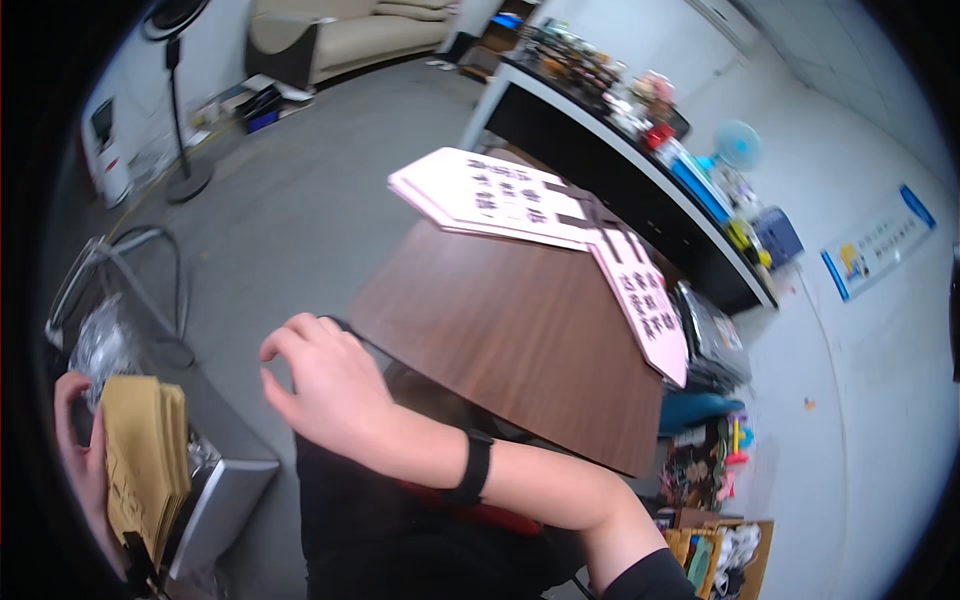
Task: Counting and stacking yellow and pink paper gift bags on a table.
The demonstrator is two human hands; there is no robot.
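At the far left edge my left hand [82, 450] closes on the side of a stack of brown paper envelopes [140, 455] with dark print; part of its grip is hidden behind them. My right hand [325, 375] reaches leftward across my body, a black band on its wrist. Its fingers are loosely bent and apart, with nothing in them. Beyond it, a brown wooden table [500, 335] carries two groups of pale pink, pointed boards, one on the left [505, 205] and one on the right [640, 310]. They bear dark lettering and have dark strips where they meet.
Below the envelopes stands a grey box [235, 490], with clear plastic wrapping [105, 335] beside it. A long black desk [600, 170] holds many small items and a blue fan [737, 145]. A beige sofa [370, 45] and a stand with a round base [188, 180] are farther back.
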